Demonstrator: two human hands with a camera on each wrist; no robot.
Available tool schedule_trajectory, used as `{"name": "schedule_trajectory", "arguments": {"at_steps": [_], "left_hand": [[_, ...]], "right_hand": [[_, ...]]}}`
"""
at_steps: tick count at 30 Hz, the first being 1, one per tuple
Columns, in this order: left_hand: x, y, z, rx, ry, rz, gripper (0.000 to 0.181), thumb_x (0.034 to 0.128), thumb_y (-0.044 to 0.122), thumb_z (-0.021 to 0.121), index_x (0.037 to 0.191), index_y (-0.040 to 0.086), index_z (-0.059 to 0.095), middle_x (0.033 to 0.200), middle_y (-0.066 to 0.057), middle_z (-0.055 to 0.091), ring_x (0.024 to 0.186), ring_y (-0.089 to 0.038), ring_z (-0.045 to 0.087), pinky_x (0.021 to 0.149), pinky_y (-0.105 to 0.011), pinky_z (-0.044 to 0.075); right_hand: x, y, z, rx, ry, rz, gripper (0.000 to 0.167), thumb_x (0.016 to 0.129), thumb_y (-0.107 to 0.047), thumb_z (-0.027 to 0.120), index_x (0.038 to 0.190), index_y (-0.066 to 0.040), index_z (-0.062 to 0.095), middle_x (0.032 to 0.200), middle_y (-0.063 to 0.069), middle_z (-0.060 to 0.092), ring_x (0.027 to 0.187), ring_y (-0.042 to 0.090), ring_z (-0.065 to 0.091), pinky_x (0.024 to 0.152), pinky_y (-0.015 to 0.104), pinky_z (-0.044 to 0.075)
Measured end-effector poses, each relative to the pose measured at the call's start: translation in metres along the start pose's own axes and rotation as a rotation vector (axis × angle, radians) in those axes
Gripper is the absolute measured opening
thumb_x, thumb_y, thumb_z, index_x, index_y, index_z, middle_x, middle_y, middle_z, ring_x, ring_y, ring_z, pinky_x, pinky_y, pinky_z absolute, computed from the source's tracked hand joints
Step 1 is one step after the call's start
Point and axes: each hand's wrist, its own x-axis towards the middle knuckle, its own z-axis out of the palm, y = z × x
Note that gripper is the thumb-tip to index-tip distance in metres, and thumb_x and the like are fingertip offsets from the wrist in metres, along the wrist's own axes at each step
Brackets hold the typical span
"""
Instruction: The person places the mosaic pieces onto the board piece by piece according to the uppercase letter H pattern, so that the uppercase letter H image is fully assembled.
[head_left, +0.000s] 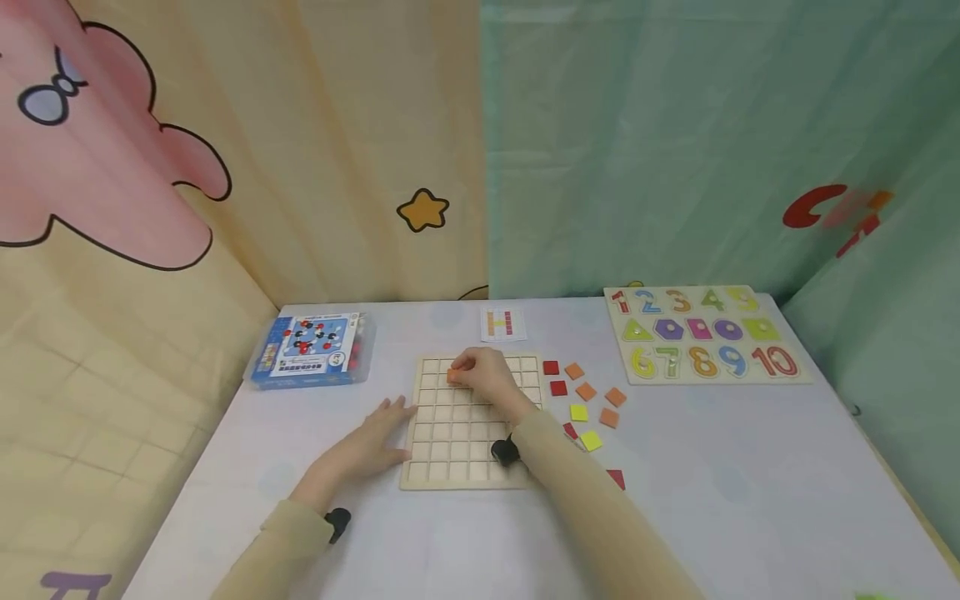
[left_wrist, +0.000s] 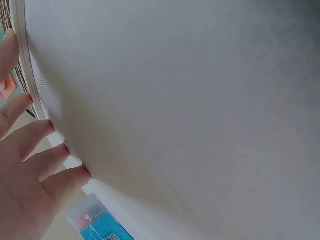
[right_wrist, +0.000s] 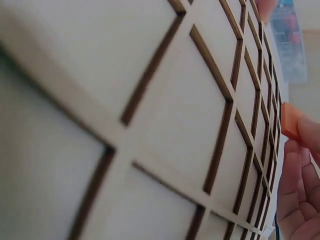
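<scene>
While pinching an orange tile (head_left: 453, 377) between thumb and fingers of the right hand (head_left: 487, 379), reaches over the board (head_left: 450, 454), near its far edge and left of its middle. Cannot tell if touching the grid with the tile or holding it just above. Rests the left hand (head_left: 371, 440), relaxed and with fingers spread, at the board's left edge, well apart from the right; touches the rim there with thumb and forefinger.

Off the board's right edge, note loose tiles on the worktop (head_left: 750, 500). Nearest the far right corner of the board, count two red tiles (head_left: 558, 388); just beyond, four orange tiles (head_left: 586, 391), scattered at angles. Below these, count two yellow tiles (head_left: 591, 440). Glimpse more red by the right sleeve (head_left: 585, 483), partly covered.

Toward the worktop's far left corner, see a clear-and-blue box (head_left: 311, 350) with molecule models pictured on its lid. Near the middle of the far edge, see a small card (head_left: 503, 323) printed with orange and red squares. By the far right corner, see a number board (head_left: 624, 344) with digits and shapes. Behind the far edge, note curtains (head_left: 337, 167), yellow to the left, green to the right.
</scene>
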Motion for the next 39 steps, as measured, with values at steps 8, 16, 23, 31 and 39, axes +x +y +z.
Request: {"name": "schedule_trajectory", "arguments": {"at_steps": [8,16,23,31,39], "left_hand": [[-0.003,0.004,-0.001,-0.010,0.006,-0.012,0.070,0.0907,0.016,0.070,0.152,0.008,0.036,0.164,-0.017,0.018,0.152,-0.040,0.006,0.121,-0.062,0.012],[0.000,0.006,0.002,-0.015,0.003,-0.012,0.070,0.0911,0.017,0.069,0.152,0.009,0.036,0.165,-0.015,0.017,0.153,-0.039,0.005,0.121,-0.062,0.012],[0.001,0.002,0.001,-0.003,0.005,-0.023,0.071,0.0908,0.018,0.070,0.153,0.010,0.036,0.165,-0.015,0.016,0.153,-0.039,0.005,0.121,-0.063,0.012],[-0.002,0.002,-0.002,0.015,0.010,-0.002,0.071,0.0903,0.017,0.070,0.152,0.008,0.036,0.164,-0.018,0.017,0.152,-0.042,0.006,0.121,-0.062,0.013],[-0.003,0.004,-0.002,0.021,0.005,-0.001,0.072,0.0907,0.021,0.070,0.153,0.009,0.036,0.164,-0.018,0.017,0.152,-0.042,0.006,0.120,-0.062,0.014]], "right_hand": [[0.011,-0.004,0.018,-0.133,0.000,-0.040,0.004,0.086,-0.012,0.075,0.088,-0.008,0.075,0.087,0.005,0.073,0.082,0.015,0.062,0.078,0.030,0.053],[0.009,-0.002,0.018,-0.293,-0.009,-0.072,0.007,0.089,-0.008,0.071,0.093,-0.005,0.077,0.095,0.008,0.065,0.092,0.023,0.061,0.084,0.034,0.054],[-0.001,-0.008,0.000,-0.220,-0.095,0.000,0.021,0.093,-0.015,0.067,0.112,-0.005,0.072,0.111,0.009,0.067,0.105,0.024,0.063,0.090,0.036,0.055],[-0.049,0.008,-0.081,-0.146,-0.061,-0.019,0.031,0.093,-0.023,0.068,0.120,-0.007,0.069,0.114,0.008,0.071,0.104,0.025,0.066,0.086,0.038,0.057],[-0.108,0.067,-0.154,-0.161,0.068,0.112,0.038,0.094,-0.025,0.067,0.127,-0.006,0.063,0.115,0.011,0.070,0.103,0.025,0.064,0.090,0.041,0.057]]}}
